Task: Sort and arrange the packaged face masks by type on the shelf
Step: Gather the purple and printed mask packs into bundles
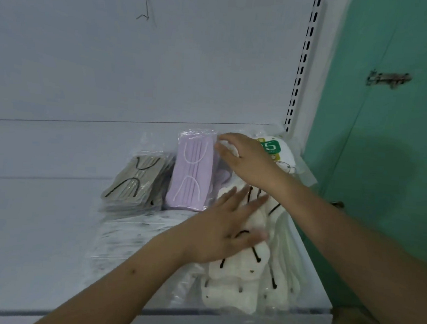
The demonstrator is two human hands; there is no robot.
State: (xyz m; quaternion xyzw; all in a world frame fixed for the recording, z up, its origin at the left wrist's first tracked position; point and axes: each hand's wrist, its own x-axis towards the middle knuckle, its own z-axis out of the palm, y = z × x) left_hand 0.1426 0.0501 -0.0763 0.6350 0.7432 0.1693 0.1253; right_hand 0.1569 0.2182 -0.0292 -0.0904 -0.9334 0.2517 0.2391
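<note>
Packaged face masks lie on a white shelf (40,200). A lilac mask pack (192,175) stands at the back, beside a stack of grey packs (136,181) on its left. My right hand (247,161) touches the lilac pack's upper right edge with straight fingers. A white pack with a green label (280,151) lies behind that hand. My left hand (225,228) rests flat, fingers spread, on white masks with black ear loops (236,285). Clear-wrapped white packs (126,236) lie left of that wrist.
The shelf's slotted upright (302,67) runs up at the right. Beyond it is a green door (385,148) with a metal latch (388,78). The shelf's front edge (297,317) crosses the bottom of the view.
</note>
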